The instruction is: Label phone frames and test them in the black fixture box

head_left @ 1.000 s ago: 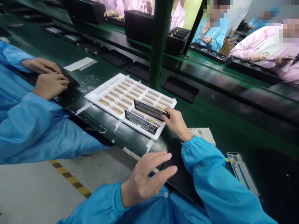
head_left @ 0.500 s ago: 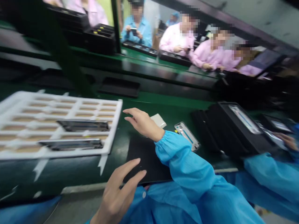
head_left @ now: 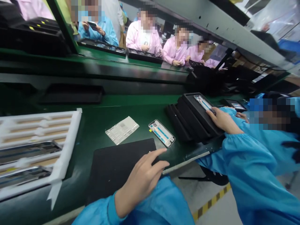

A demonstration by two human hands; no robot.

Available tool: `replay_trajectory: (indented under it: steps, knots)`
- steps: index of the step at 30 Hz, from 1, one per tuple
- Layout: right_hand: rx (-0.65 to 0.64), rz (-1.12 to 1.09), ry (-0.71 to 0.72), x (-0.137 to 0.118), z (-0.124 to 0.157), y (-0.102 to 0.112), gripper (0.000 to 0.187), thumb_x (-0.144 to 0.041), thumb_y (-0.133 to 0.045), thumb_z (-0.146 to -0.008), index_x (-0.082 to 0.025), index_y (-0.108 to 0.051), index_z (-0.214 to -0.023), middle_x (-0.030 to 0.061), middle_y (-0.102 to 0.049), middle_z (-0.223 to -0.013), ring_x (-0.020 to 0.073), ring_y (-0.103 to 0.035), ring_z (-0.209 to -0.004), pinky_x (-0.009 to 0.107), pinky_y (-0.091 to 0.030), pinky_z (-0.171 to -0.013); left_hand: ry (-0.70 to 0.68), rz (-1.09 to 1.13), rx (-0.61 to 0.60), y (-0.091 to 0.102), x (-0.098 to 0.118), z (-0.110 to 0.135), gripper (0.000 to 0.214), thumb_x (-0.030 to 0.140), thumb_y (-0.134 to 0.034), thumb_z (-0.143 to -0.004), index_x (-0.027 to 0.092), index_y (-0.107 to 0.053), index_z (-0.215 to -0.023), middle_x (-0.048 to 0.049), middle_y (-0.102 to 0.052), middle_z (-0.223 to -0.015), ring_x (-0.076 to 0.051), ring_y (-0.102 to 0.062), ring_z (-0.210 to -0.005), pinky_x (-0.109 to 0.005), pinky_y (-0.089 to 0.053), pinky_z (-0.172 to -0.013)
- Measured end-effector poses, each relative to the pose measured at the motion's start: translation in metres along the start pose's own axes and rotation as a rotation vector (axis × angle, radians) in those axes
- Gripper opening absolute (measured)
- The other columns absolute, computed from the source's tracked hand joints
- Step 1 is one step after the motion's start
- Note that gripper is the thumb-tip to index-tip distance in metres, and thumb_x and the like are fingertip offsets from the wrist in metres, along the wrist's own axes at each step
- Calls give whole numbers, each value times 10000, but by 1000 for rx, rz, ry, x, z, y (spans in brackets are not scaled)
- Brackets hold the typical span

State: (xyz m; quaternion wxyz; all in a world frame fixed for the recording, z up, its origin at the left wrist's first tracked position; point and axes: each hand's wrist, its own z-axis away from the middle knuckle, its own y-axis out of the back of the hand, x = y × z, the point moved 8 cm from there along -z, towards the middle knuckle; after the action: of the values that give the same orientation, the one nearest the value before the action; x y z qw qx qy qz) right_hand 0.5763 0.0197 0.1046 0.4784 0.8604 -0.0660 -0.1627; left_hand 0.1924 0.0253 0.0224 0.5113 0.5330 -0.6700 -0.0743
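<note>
My left hand [head_left: 140, 181] lies open on a black mat [head_left: 112, 165] at the near edge of the green belt, fingers spread. My right hand [head_left: 222, 121] reaches right onto a stack of black trays [head_left: 187, 122]. Its fingers are pinched on the near end of a phone frame [head_left: 202, 102] lying in the top tray. A second phone frame [head_left: 161, 133] lies flat on the belt between the mat and the trays. Beside it is a white sheet of small labels [head_left: 122, 129].
A white foam tray [head_left: 70, 140] at the left holds two phone frames [head_left: 25, 151]. A co-worker in blue sits close on my right, a hand [head_left: 241, 115] just behind mine. Several people work across the line behind black trays [head_left: 142, 56].
My right hand let go of the phone frame in the white foam tray and swung right to the black tray stack. My view turned right. The left hand stayed on the mat.
</note>
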Motion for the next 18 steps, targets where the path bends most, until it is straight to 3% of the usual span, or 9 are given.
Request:
replay_trajectory:
  steps: [5, 7, 9, 11, 13, 14, 16, 18]
  knots:
    - [83, 157, -39, -3, 4, 10, 305, -403, -469, -966, -242, -508, -710, 31, -502, -525, 208, -530, -506, 340, -310, -584, 108, 170, -187, -25, -4, -28, 219, 220, -480, -990, 266, -649, -1120, -39, -499, -1447, -257, -563, -1249, -459, -514, -1020]
    - [129, 176, -24, -22, 11, 21, 318, -401, -373, -1006, -235, -546, -798, 89, -590, -637, 249, -598, -601, 355, -352, -604, 172, 312, -187, -25, -3, -38, 244, 259, -503, -984, 278, -629, -1193, -39, -529, -1423, -254, -553, -1265, -450, -482, -1061]
    - [166, 201, 44, -56, 25, 28, 293, -364, -338, -1024, -227, -586, -951, 150, -676, -849, 297, -661, -777, 382, -422, -660, 271, 539, -153, -27, -1, -48, 383, 325, -544, -969, 297, -529, -1351, -61, -527, -1432, -262, -538, -1284, -432, -489, -1052]
    - [220, 230, 209, -108, 46, 31, 238, -273, -368, -1020, -209, -579, -1109, 167, -691, -1067, 316, -670, -984, 418, -491, -800, 384, 840, -60, -29, 0, -61, 643, 405, -594, -940, 336, -300, -1508, -90, -412, -1529, -284, -500, -1326, -410, -530, -991]
    - [271, 163, 440, -170, 72, 26, 207, -180, -432, -992, -177, -572, -1144, 130, -709, -1085, 279, -667, -1064, 433, -487, -974, 482, 1155, 109, -29, -1, -72, 849, 471, -623, -913, 384, -68, -1550, -100, -243, -1612, -303, -445, -1375, -392, -557, -935]
    - [221, 120, 530, -197, 83, 17, 221, -154, -453, -980, -163, -566, -1170, 115, -715, -1090, 261, -656, -1104, 431, -462, -1038, 518, 1288, 208, -29, -4, -77, 878, 507, -615, -908, 382, -28, -1548, -108, -224, -1618, -308, -431, -1386, -391, -559, -930]
    - [121, 60, 665, -239, 97, -3, 241, -155, -466, -979, -136, -565, -1198, 111, -715, -1115, 247, -635, -1152, 430, -432, -1091, 589, 1464, 375, -28, -15, -81, 804, 555, -566, -922, 331, -108, -1543, -127, -347, -1560, -297, -466, -1358, -386, -548, -944]
    - [39, 3, 730, -257, 103, -16, 275, -226, -448, -1000, -126, -563, -1229, 128, -692, -1183, 253, -616, -1180, 442, -430, -1093, 650, 1494, 497, -26, -34, -77, 660, 521, -547, -944, 284, -271, -1495, -108, -512, -1437, -267, -531, -1295, -374, -520, -984]
